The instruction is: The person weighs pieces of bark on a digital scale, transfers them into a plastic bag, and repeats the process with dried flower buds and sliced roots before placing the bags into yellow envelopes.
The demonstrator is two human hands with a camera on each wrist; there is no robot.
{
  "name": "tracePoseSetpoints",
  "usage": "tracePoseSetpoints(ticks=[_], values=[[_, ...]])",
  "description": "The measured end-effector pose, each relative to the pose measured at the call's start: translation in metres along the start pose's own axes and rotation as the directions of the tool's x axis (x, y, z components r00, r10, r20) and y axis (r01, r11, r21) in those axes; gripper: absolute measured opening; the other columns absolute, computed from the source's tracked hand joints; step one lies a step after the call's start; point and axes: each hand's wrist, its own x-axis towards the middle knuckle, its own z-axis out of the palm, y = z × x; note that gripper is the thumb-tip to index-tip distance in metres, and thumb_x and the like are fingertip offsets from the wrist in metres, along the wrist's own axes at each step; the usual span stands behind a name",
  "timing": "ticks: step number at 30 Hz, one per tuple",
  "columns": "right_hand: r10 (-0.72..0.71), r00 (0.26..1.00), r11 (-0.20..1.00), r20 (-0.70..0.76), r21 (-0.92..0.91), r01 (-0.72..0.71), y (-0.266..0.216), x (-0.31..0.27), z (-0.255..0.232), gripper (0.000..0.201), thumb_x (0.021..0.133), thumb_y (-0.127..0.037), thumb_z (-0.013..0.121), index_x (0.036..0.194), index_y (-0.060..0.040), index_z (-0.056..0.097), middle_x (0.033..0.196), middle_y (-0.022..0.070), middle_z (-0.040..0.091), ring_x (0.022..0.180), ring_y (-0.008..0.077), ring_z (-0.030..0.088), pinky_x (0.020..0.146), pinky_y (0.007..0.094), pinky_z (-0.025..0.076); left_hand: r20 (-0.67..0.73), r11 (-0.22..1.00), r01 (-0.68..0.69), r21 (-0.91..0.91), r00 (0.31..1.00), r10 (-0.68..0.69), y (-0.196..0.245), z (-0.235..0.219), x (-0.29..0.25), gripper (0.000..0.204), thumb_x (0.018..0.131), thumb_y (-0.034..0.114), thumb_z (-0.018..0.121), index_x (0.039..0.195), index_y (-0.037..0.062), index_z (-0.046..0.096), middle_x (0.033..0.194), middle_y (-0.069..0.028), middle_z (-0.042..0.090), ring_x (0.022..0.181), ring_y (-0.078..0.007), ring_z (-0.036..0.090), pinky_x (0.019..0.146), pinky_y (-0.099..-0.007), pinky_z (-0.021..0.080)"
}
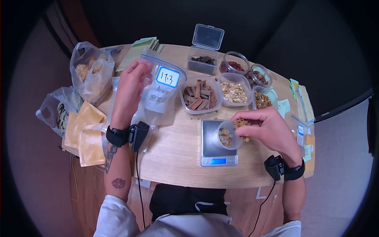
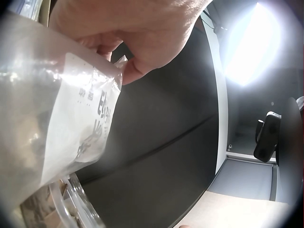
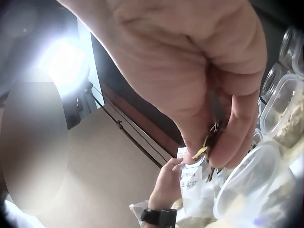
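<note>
Near the left middle of the counter [image 1: 173,158], a clear zip bag [image 1: 173,103] carries a blue-bordered white label [image 1: 167,77] handwritten with what looks like "17.3". Below it, a white panel [image 1: 154,103] is printed in Chinese; the larger line starts 密实, and the smaller one above is hard to read. The left hand [image 1: 136,75] pinches the bag by its upper edge, fingers curled, its grip closed on the plastic.

On a small silver scale [image 1: 207,130], whose blue display [image 1: 219,161] shows no readable figure, a clear plastic cup [image 1: 217,138] is tilted with its mouth toward the right hand [image 1: 268,128]. Yellow-brown dried pieces [image 1: 225,139] lie inside it. They look small, crumpled and irregular. The right hand's grip is closed on a clump of similar pieces [image 1: 242,132], pinched between thumb and fingers at the mouth of the cup.

Beyond the scale, open tubs hold brown bark strips [image 1: 199,96], pale slices [image 1: 233,93] and more yellow-brown pieces [image 1: 262,101]. Farther back are a jar of dark red pieces [image 1: 235,67], a jar of brown ones [image 1: 259,78] and a hinged box [image 1: 202,65] of blackish pieces. Slips at the right edge [image 1: 306,152] bear writing too small to read.
</note>
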Motion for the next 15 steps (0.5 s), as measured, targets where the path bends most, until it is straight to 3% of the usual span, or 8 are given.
tracePoseSetpoints(ticks=[4, 7, 10, 13, 15], values=[[-0.055, 0.994, 0.995, -0.090, -0.087, 0.047, 0.009, 0.002, 0.012, 0.033, 0.081, -0.009, 0.079, 0.112, 0.0010, 0.071, 0.084, 0.0094, 0.073, 0.073, 0.0063, 0.064, 0.066, 0.0234, 0.051, 0.013, 1.000, -0.005, -0.018, 1.000, 0.005, -0.001, -0.001, 0.002, 0.013, 0.094, 0.016, 0.058, 0.097, 0.0047, 0.064, 0.084, 0.0023, 0.056, 0.076, -0.0056, 0.049, 0.067, -0.0209, 0.039], [-0.166, 0.975, 0.972, -0.145, -0.190, 0.137, 0.016, 0.001, 0.020, 0.030, 0.080, -0.006, 0.079, 0.109, 0.0002, 0.072, 0.083, 0.0035, 0.070, 0.067, 0.0040, 0.056, 0.062, 0.0222, 0.047, 0.041, 1.000, 0.003, 0.013, 0.999, -0.003, -0.003, -0.007, 0.005, 0.016, 0.094, 0.017, 0.057, 0.101, 0.0032, 0.063, 0.089, 0.0006, 0.058, 0.081, -0.0073, 0.052, 0.073, -0.0224, 0.041], [-0.232, 0.959, 0.939, -0.164, -0.294, 0.177, 0.016, -0.001, 0.025, 0.031, 0.078, -0.005, 0.079, 0.108, -0.0008, 0.072, 0.083, 0.0062, 0.068, 0.068, 0.0084, 0.060, 0.063, 0.0237, 0.049, 0.059, 0.999, 0.003, 0.042, 0.998, -0.005, -0.002, -0.010, 0.005, 0.018, 0.094, 0.017, 0.056, 0.103, 0.0024, 0.062, 0.092, -0.0003, 0.058, 0.083, -0.0080, 0.053, 0.076, -0.0233, 0.043], [-0.282, 0.944, 0.918, -0.171, -0.335, 0.214, 0.017, -0.001, 0.029, 0.031, 0.077, -0.006, 0.080, 0.107, -0.0010, 0.072, 0.079, 0.0134, 0.067, 0.064, 0.0197, 0.063, 0.061, 0.0279, 0.051, 0.063, 0.999, 0.001, 0.044, 0.998, -0.004, -0.002, -0.010, 0.005, 0.018, 0.094, 0.017, 0.056, 0.104, 0.0023, 0.062, 0.092, -0.0003, 0.058, 0.083, -0.0078, 0.053, 0.076, -0.0230, 0.042], [-0.310, 0.934, 0.911, -0.176, -0.335, 0.239, 0.019, -0.002, 0.031, 0.031, 0.077, -0.005, 0.079, 0.107, -0.0006, 0.072, 0.080, 0.0137, 0.067, 0.065, 0.0201, 0.063, 0.061, 0.0288, 0.051, 0.051, 1.000, 0.004, 0.024, 0.999, -0.005, -0.002, -0.008, 0.004, 0.016, 0.094, 0.016, 0.056, 0.101, 0.0032, 0.063, 0.088, 0.0013, 0.056, 0.079, -0.0063, 0.051, 0.071, -0.0217, 0.040]])
